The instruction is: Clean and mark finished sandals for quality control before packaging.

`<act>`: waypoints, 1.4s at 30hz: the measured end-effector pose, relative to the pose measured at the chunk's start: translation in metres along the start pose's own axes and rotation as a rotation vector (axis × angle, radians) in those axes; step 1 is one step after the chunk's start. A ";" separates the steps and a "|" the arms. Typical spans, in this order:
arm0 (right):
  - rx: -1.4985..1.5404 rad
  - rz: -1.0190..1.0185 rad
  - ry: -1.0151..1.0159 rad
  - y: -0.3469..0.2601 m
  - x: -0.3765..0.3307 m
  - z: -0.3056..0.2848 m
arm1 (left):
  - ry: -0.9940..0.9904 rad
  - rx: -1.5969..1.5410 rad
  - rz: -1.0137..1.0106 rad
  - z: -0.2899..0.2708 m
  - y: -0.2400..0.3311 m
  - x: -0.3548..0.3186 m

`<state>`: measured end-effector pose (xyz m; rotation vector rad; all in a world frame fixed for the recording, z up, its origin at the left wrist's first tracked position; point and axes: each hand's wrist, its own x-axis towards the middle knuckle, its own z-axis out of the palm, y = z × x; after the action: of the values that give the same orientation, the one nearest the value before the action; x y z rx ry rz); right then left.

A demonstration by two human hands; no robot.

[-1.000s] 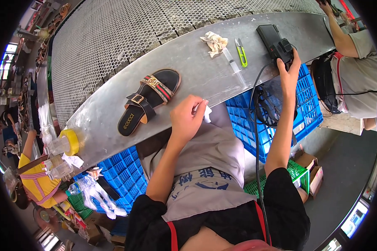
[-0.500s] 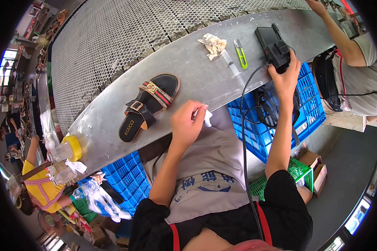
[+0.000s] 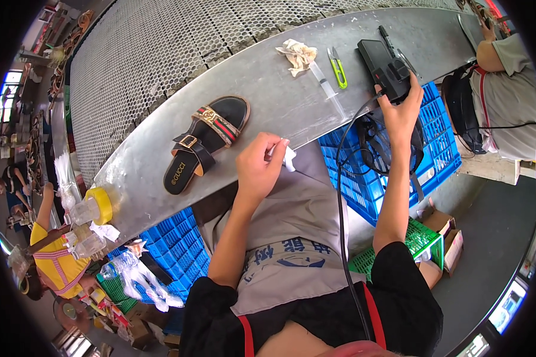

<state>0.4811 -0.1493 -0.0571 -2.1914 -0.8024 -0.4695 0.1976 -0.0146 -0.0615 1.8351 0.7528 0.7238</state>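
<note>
My left hand [image 3: 259, 167] is closed in a pinch at the table's near edge, with a small white scrap [image 3: 289, 159] at its fingertips; I cannot tell if it is cloth or plastic. My right hand [image 3: 401, 110] grips the near end of a black box-shaped device [image 3: 380, 66], thumb on one side and fingers on the other. A black pen-like tool [image 3: 386, 39] lies along the device's far side. To the left of my left hand lies a black sandal [image 3: 186, 168] with a buckled strap and a striped band with a gold ornament.
On the metal table [image 3: 268, 89] are a crumpled cloth [image 3: 298, 56], a clear syringe [image 3: 323, 82], green thread snips [image 3: 338, 70] and a yellow tape roll [image 3: 103, 205]. A mesh conveyor [image 3: 137, 71] runs behind. Blue crates [image 3: 438, 152] stand below. A co-worker [image 3: 509, 98] is at the right.
The view has shifted slightly, so the table things sit a little further left and up. The pen-like tool stands further from the device. The co-worker's arm at the right has dropped lower.
</note>
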 end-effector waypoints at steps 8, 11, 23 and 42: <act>0.473 0.411 0.004 0.032 -0.066 -0.071 | 0.025 0.005 -0.050 0.001 0.007 0.001; 0.567 0.487 0.078 0.048 -0.104 -0.091 | 0.005 0.027 -0.063 -0.001 0.004 -0.001; 0.133 0.192 -0.136 0.079 -0.138 -0.070 | 0.017 0.027 -0.002 0.000 -0.001 -0.002; 0.003 0.186 -0.340 0.045 -0.134 -0.099 | 0.017 0.100 -0.011 -0.002 0.000 -0.004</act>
<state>0.4040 -0.3009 -0.0884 -2.3492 -0.7619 -0.0020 0.1938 -0.0169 -0.0614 1.9153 0.8224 0.7063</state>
